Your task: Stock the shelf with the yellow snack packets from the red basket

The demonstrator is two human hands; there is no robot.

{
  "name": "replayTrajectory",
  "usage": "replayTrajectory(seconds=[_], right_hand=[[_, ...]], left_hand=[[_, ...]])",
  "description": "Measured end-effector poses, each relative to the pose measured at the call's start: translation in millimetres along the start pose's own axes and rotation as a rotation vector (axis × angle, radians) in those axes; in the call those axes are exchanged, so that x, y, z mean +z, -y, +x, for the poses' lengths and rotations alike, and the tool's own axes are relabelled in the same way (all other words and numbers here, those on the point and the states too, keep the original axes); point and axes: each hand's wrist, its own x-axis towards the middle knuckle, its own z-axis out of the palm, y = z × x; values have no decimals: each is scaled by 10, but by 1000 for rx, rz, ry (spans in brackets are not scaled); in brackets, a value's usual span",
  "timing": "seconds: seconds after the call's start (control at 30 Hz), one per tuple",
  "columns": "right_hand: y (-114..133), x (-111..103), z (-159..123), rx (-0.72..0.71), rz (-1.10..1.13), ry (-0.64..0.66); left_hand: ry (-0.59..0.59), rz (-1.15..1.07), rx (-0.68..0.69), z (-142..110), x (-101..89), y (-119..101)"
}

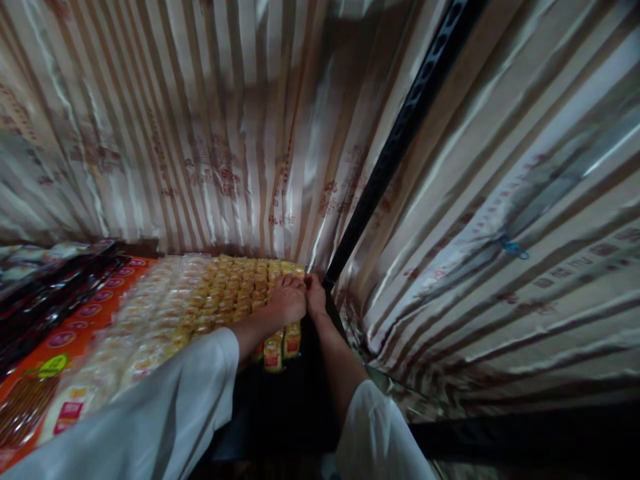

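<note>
Rows of small yellow-wrapped snack packets (233,283) stand close together on a black shelf (290,413). My left hand (290,298) is over the right-hand end of these rows, its fingers bent and closed; whatever they grip is hidden. Right beside it, my right hand (315,297) reaches to the shelf's back right corner, fingers curled in, and what lies within them cannot be made out. Two packets with red labels, one of them a front packet (273,353), show below my left hand at the near end of the rows.
Left of the yellow packets lie clear-wrapped white packets (145,320), orange packaging (83,317) and dark glossy packages (45,300). A slotted black post (387,153) rises by my right hand. Striped plastic sheeting (225,133) hangs behind and to the right, with a blue tie (514,249).
</note>
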Motion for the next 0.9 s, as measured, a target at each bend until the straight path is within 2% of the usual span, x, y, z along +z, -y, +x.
replayTrajectory(seconds=[0.2, 0.43, 0.6, 0.73, 0.83, 0.9], right_hand=[[14, -32, -17, -37, 10, -15], [-5, -68, -85, -63, 20, -49], [14, -107, -188, -71, 65, -82], [72, -197, -391, -51, 111, -153], [122, -293, -691, -11, 148, -224], [164, -355, -993, 4, 218, -256]], left_hand=[[-16, -12, 7, -15, 44, -20], [-32, -94, 27, -178, -125, -209], [-40, -171, 25, -394, -205, -358], [-117, -273, 117, -776, -248, -457], [-207, -427, 150, -1274, -216, -504], [-231, -537, 155, -1690, -133, -511]])
